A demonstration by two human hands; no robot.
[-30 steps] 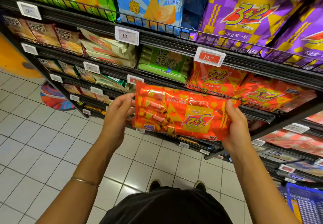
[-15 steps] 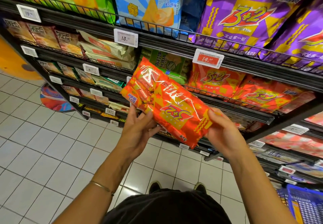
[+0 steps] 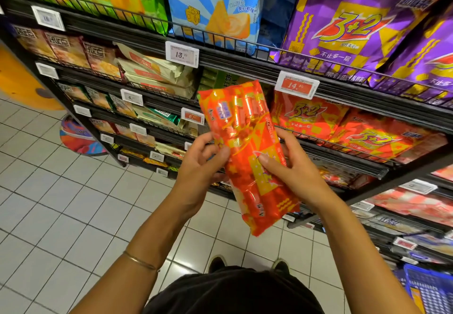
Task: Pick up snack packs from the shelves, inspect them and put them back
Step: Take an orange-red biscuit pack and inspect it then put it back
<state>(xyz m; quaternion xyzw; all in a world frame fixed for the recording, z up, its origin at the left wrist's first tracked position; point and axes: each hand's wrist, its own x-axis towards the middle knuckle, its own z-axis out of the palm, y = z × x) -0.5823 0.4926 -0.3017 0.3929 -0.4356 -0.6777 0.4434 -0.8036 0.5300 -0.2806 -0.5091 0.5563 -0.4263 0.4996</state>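
the orange snack pack [image 3: 247, 157] stands nearly upright between both hands, probably for reading. left hand [image 3: 199, 169] fingers pinch its near edge; right hand [image 3: 291, 169] fingers curl round the opposite edge.

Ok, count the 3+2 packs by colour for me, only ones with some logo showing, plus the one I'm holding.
Purple packs, top shelf: 2
Orange-red packs on the shelf below: 2
Orange-red held pack: 1
Total: 5
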